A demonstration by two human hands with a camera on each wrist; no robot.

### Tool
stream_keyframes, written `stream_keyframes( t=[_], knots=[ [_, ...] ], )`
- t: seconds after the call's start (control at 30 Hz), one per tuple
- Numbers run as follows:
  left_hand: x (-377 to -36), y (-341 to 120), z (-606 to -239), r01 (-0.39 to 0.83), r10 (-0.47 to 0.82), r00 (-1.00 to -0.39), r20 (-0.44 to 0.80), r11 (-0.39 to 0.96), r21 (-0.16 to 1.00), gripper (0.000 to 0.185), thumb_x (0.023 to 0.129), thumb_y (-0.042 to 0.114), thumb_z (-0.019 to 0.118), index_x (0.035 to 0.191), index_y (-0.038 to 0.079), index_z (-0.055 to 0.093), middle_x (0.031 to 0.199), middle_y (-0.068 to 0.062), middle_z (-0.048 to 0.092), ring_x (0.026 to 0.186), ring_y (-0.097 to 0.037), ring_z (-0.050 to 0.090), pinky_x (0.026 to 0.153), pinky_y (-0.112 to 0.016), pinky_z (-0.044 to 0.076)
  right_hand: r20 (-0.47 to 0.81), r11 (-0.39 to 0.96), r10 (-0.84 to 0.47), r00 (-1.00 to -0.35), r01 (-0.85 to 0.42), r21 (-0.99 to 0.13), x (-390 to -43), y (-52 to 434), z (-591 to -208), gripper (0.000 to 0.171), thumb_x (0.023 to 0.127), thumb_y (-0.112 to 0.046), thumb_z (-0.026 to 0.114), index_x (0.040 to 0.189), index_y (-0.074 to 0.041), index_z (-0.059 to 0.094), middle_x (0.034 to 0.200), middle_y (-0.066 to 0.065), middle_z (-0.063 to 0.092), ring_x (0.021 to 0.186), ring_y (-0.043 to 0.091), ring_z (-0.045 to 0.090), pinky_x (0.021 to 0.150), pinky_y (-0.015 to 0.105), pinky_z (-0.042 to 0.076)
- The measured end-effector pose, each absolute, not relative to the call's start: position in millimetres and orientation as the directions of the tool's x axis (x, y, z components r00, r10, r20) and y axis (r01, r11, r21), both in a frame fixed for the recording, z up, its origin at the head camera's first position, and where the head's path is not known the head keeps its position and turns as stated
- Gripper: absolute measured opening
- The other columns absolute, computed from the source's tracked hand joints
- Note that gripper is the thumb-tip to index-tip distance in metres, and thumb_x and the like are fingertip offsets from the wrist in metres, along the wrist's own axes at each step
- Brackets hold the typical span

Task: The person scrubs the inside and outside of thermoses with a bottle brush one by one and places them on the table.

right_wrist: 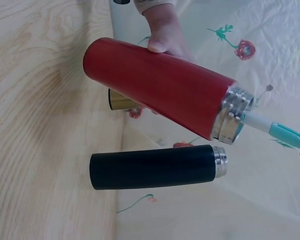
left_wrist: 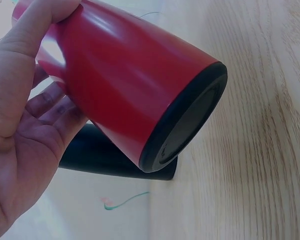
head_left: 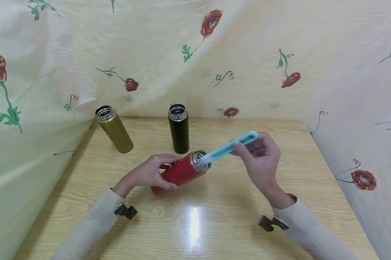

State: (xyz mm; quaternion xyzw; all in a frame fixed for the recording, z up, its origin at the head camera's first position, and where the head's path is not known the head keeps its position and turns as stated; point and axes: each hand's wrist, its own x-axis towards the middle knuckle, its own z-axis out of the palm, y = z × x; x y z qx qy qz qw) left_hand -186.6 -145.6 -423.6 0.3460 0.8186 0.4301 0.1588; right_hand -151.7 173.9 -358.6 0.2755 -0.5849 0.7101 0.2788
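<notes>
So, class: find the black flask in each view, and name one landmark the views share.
Head: black flask stands upright, centre back of the table.
Left wrist: only a dark strip below the red flask.
Right wrist: lower centre, appearing sideways.
Shared landmark: the red flask.

Both arms wear long beige sleeves (head_left: pixel 94 224); a small black camera mount (head_left: pixel 126 211) is strapped at each wrist.

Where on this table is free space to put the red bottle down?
The wooden table is bare to the right of the right hand, and along the near edge between the two sleeves. The back left is crowded: the gold bottle and black bottle stand there, just behind the left hand holding the red bottle.
</notes>
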Motion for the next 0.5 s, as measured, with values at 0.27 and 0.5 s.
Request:
stream_keyframes(
  t=[0.27, 0.5],
  knots=[
    [-187.2, -148.5, -427.5, 0.447, 0.711, -0.701, 0.056, 0.377, 0.811, 0.078, 0.077, 0.028, 0.09, 0.146, 0.014, 0.056, 0.135, 0.001, 0.064, 0.117, -0.019, 0.064, 0.094, -0.038, 0.059, 0.727, -0.169, 0.092, -0.681, -0.73, -0.662, -152.4, 177.8, -353.9, 0.018, 0.085, 0.019, 0.067, 0.098, 0.022, 0.055, 0.09, 0.017, 0.076, 0.073, 0.021, 0.076, 0.064, 0.033, 0.062],
    [-185.5, -149.5, -427.2, 0.437, 0.717, -0.694, 0.059, 0.356, 0.826, 0.078, 0.078, 0.028, 0.09, 0.146, 0.012, 0.056, 0.134, -0.003, 0.065, 0.117, -0.022, 0.064, 0.095, -0.044, 0.058, 0.734, -0.178, 0.095, -0.673, -0.737, -0.652, -152.7, 179.9, -349.8, 0.019, 0.086, 0.018, 0.067, 0.1, 0.022, 0.056, 0.089, 0.016, 0.076, 0.073, 0.021, 0.076, 0.064, 0.033, 0.063]
  ],
)
